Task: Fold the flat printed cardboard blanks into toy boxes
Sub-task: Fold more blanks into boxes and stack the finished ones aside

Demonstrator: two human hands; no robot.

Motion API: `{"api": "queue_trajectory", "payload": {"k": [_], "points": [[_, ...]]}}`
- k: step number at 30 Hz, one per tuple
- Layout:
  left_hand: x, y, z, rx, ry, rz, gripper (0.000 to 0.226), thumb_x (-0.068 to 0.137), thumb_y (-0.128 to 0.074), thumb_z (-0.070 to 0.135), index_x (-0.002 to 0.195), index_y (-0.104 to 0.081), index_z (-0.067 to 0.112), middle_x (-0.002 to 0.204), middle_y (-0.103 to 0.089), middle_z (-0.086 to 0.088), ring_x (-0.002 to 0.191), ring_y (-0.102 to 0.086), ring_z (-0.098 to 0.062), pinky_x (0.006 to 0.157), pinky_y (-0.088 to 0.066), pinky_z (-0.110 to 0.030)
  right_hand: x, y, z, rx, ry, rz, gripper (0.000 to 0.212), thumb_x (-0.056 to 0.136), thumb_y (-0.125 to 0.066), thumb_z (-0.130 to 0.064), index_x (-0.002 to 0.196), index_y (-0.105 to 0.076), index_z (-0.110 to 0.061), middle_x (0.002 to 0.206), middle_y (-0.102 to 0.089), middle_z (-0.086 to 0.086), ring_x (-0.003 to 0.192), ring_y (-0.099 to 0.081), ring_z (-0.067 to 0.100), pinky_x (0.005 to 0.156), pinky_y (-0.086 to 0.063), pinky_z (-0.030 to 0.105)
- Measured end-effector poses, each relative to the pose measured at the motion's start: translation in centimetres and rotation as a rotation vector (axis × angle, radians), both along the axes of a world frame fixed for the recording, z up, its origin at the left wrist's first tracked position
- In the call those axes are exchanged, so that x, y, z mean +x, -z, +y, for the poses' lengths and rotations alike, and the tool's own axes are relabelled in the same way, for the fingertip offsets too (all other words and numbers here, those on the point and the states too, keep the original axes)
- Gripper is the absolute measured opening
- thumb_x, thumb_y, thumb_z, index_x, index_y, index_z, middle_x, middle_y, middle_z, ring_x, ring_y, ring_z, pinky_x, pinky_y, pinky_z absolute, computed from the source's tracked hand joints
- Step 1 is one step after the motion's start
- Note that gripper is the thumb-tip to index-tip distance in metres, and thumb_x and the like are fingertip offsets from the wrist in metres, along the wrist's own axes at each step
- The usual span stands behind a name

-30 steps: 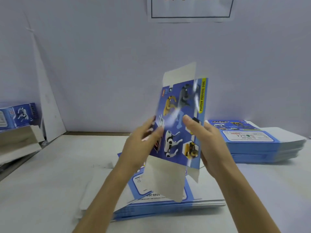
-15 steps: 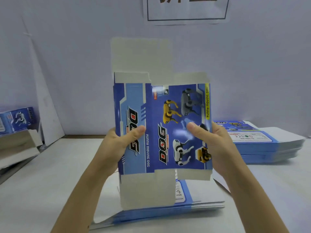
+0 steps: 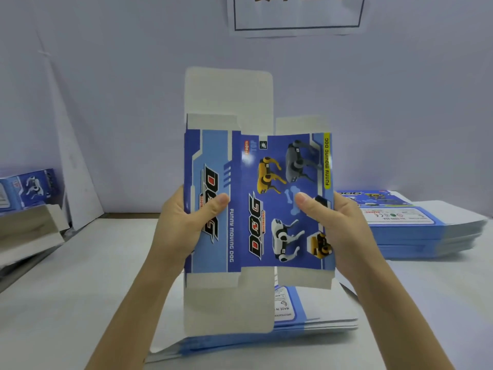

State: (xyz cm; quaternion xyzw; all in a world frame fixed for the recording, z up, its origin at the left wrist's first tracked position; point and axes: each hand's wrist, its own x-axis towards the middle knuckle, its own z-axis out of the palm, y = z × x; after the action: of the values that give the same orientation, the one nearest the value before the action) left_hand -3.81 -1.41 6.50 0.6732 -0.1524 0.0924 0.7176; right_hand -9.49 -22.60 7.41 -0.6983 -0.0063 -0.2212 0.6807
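White bench (image 3: 69,303) carries two stacks of flat blanks: near stack (image 3: 320,320) below hands, far stack (image 3: 426,231) at right. One blank (image 3: 266,209) held upright above near stack, print facing, flaps (image 3: 229,94) unfolded top and bottom. Left hand (image 3: 181,228) clamped on left edge, right hand (image 3: 346,231) on right edge. Recommended: press edges inward along creases, square body before tucking flaps.
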Motion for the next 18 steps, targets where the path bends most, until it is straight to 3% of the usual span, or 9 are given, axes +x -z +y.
{"api": "queue_trajectory", "payload": {"k": [1,3,5,8,14,18], "points": [[-0.07,-0.02,-0.03,0.002,0.006,-0.001,0.039,0.066,-0.070,0.042,0.100,-0.056,0.029,0.090,-0.074,0.006,0.077,-0.073,-0.018,0.057,-0.060,-0.030,-0.02,0.00,0.02,-0.006,0.009,-0.018,0.043,0.076,-0.069,-0.040,0.089,-0.064,0.000,0.089,-0.070,0.024,0.080,-0.063,0.046,0.060,-0.047,0.035],[-0.17,-0.15,-0.21,0.014,0.039,0.005,0.044,0.066,-0.070,0.044,0.104,-0.056,0.027,0.093,-0.075,0.004,0.079,-0.074,-0.018,0.057,-0.059,-0.029,-0.06,-0.08,-0.01,-0.012,0.013,-0.039,0.043,0.075,-0.069,-0.040,0.084,-0.064,0.001,0.076,-0.072,0.015,0.062,-0.066,0.025,0.048,-0.046,0.022],[-0.22,-0.22,-0.30,0.017,0.030,0.005,0.044,0.066,-0.070,0.043,0.104,-0.056,0.027,0.094,-0.075,0.002,0.078,-0.074,-0.018,0.057,-0.059,-0.030,-0.14,-0.10,0.03,-0.012,0.007,-0.038,0.030,0.082,-0.068,-0.033,0.078,-0.064,-0.003,0.066,-0.073,0.004,0.054,-0.065,0.010,0.043,-0.043,0.015],[-0.05,-0.28,0.00,0.032,-0.024,-0.024,0.039,0.067,-0.070,0.042,0.101,-0.055,0.029,0.091,-0.074,0.004,0.078,-0.073,-0.017,0.059,-0.060,-0.032,-0.07,0.12,0.34,-0.016,-0.003,-0.069,0.020,0.088,-0.065,-0.025,0.075,-0.063,-0.010,0.065,-0.073,-0.002,0.055,-0.068,0.007,0.045,-0.047,0.015],[-0.04,-0.47,0.50,0.046,-0.027,-0.034,0.038,0.066,-0.069,0.043,0.099,-0.053,0.032,0.090,-0.073,0.004,0.075,-0.073,-0.015,0.052,-0.057,-0.025,-0.07,0.13,0.88,0.032,-0.026,-0.059,0.020,0.088,-0.065,-0.022,0.069,-0.061,-0.016,0.058,-0.070,-0.006,0.048,-0.064,0.002,0.041,-0.043,0.011],[-0.21,-0.57,0.52,0.079,0.086,0.034,0.054,0.066,-0.070,0.048,0.112,-0.054,0.023,0.099,-0.074,-0.001,0.081,-0.074,-0.021,0.061,-0.059,-0.033,-0.26,-0.06,0.52,0.051,-0.046,-0.023,0.021,0.087,-0.066,-0.027,0.076,-0.064,-0.009,0.062,-0.072,-0.001,0.047,-0.063,0.004,0.041,-0.045,0.015]]}}
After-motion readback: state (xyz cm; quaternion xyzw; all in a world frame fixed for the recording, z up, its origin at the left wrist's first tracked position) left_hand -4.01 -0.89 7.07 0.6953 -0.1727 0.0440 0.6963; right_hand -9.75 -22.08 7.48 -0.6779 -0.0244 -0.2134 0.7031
